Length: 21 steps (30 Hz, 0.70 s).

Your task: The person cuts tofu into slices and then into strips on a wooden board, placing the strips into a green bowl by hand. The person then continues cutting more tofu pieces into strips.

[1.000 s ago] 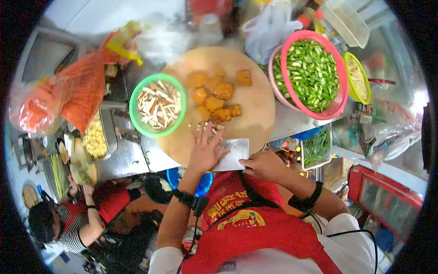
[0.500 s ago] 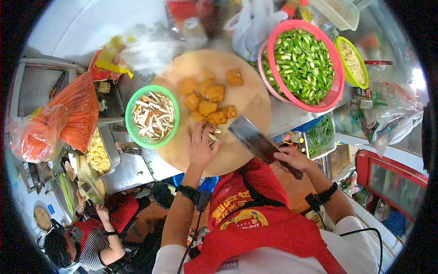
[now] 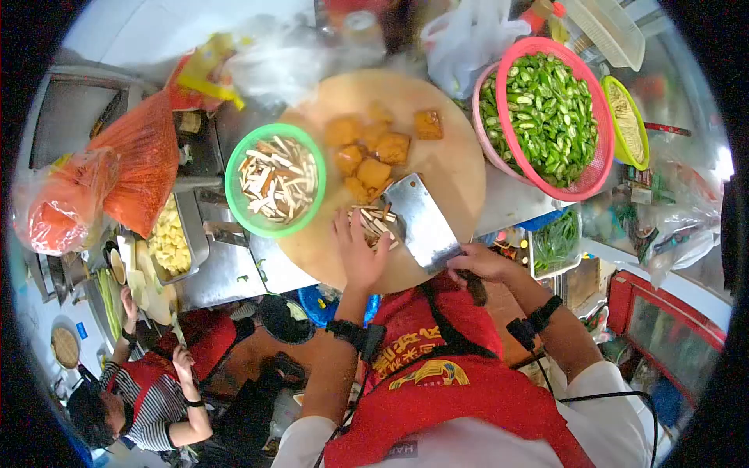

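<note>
On the round chopping board (image 3: 456, 164) lie several brown-orange blocks of what looks like dried tofu (image 3: 392, 147). Close in front of them is a small heap of cut tofu strips (image 3: 380, 224), white with brown edges. My left hand (image 3: 362, 251) is cupped at the heap's left side, thumb and fingers around it. To the heap's right, a cleaver (image 3: 427, 225) shows its broad shiny blade face, its edge by the strips. My right hand (image 3: 482, 265) is closed on its handle. A green basket (image 3: 237, 209) with similar strips stands left of my left hand.
Pink baskets (image 3: 505, 101) of cut green peppers stand right of the board, a yellow-green basket (image 3: 641, 148) beyond. At left are an orange mesh bag (image 3: 140, 168) and a metal tray (image 3: 199, 253) of yellow chunks. A co-worker (image 3: 148, 390) works at lower left.
The cleaver has turned and tipped, so its blade face now shows and lies against the strips. My right hand moved left and nearer my body. More of the strips are visible.
</note>
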Each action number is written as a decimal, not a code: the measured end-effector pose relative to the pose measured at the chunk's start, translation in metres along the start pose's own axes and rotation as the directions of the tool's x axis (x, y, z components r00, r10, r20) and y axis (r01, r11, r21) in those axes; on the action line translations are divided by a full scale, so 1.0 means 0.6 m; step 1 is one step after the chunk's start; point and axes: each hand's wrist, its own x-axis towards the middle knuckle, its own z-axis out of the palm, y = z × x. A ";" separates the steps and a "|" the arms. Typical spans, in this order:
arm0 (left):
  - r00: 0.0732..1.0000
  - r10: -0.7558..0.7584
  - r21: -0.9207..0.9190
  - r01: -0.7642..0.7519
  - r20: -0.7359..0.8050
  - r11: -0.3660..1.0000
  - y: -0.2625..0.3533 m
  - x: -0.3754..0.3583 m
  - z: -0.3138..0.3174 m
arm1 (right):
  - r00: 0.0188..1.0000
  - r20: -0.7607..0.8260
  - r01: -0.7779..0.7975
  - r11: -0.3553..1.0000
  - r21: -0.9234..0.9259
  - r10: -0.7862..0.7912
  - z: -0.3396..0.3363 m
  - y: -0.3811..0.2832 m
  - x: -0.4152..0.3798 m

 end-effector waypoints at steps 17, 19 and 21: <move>0.961 -0.118 -0.107 0.094 -0.251 0.990 0.032 0.005 -0.047 | 0.940 0.341 0.010 0.999 0.032 -0.020 0.126 -0.029 0.040; 0.939 -0.031 0.003 0.034 -0.342 0.999 0.044 0.033 -0.098 | 0.945 0.323 0.026 0.995 0.094 -0.056 0.153 -0.079 0.027; 0.907 0.027 0.070 0.002 -0.420 0.998 0.049 0.073 -0.142 | 0.959 0.281 0.014 0.998 0.055 -0.029 0.175 -0.134 0.025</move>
